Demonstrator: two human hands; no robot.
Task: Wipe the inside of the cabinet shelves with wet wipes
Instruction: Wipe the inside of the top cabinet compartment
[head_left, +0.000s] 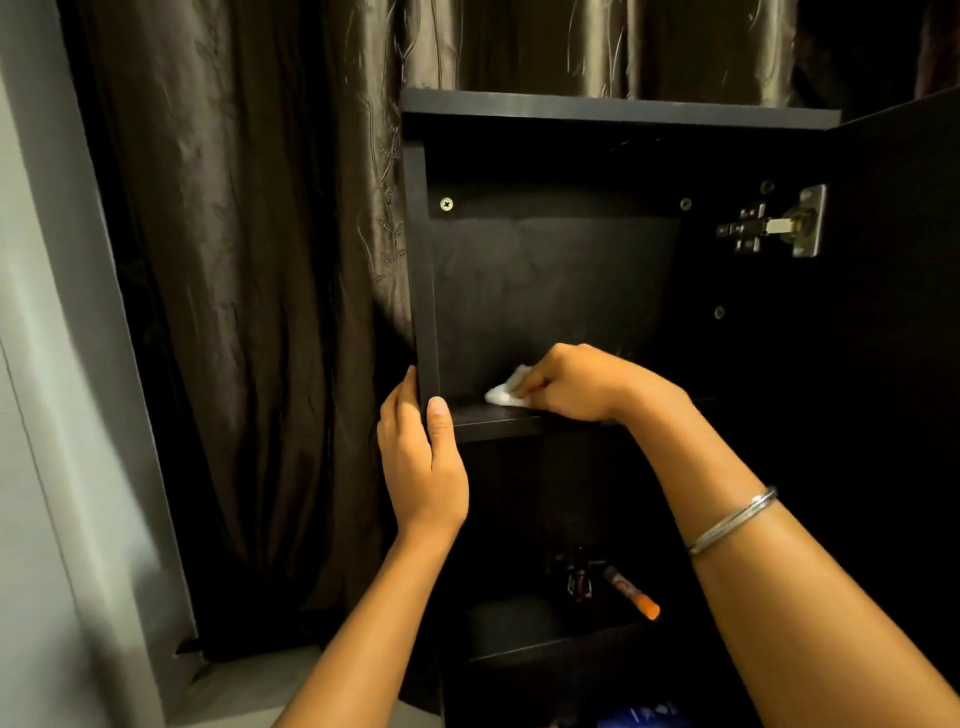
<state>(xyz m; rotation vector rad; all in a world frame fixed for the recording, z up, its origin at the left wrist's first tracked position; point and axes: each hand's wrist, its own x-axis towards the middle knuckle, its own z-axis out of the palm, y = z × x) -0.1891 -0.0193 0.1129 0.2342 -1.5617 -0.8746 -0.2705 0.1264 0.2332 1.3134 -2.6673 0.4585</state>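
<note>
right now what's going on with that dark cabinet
A person is wiping inside the dark cabinet. The right hand presses a white wet wipe onto the upper shelf, near its left rear corner. The left hand grips the front edge of the cabinet's left side panel. The door stands open on the right. Small items lie on a lower shelf.

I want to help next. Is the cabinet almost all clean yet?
Not yet. Nothing clearly looks finished. Right now the right hand presses a white wipe on the upper shelf, near its left corner, while the left hand grips the cabinet's side panel. The lower shelf still holds small items, so it looks undone.
</note>
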